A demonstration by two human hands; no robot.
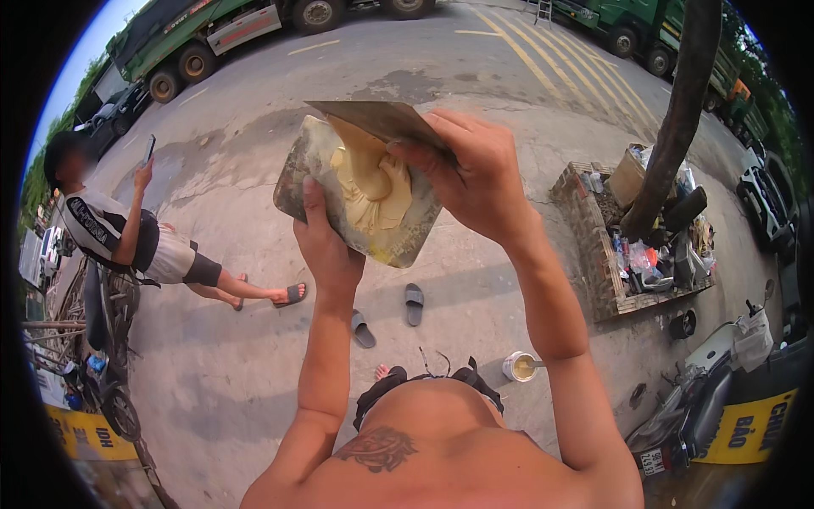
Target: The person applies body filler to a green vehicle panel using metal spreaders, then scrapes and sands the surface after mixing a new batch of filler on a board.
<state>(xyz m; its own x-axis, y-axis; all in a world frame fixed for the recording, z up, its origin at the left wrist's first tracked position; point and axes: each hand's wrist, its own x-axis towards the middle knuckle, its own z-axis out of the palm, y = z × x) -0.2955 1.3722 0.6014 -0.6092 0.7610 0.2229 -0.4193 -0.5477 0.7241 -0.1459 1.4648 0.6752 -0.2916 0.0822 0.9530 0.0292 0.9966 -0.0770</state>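
My left hand (pixel 329 250) grips a flat, stained metal plate (pixel 297 161) from below, its thumb lying over the near edge. Spread across the plate is a thick smear of creamy yellow putty (pixel 386 199). In my right hand (pixel 487 174) is a wide, thin putty spreader (pixel 381 121), pinched at its right end and tilted over the plate. Putty clings to the spreader's underside and runs down in a fold onto the smear. Both tools are held up in front of me, above the pavement. The right fingers behind the spreader are partly hidden.
On the ground stand an open can (pixel 519 366) of yellowish paste and two grey slippers (pixel 414 305). At left a person (pixel 127 220) holds a phone (pixel 150 149). To the right are a cluttered brick planter (pixel 593 254) with a tree trunk (pixel 674 119) and a motorbike (pixel 704 399); green trucks (pixel 229 34) stand beyond.
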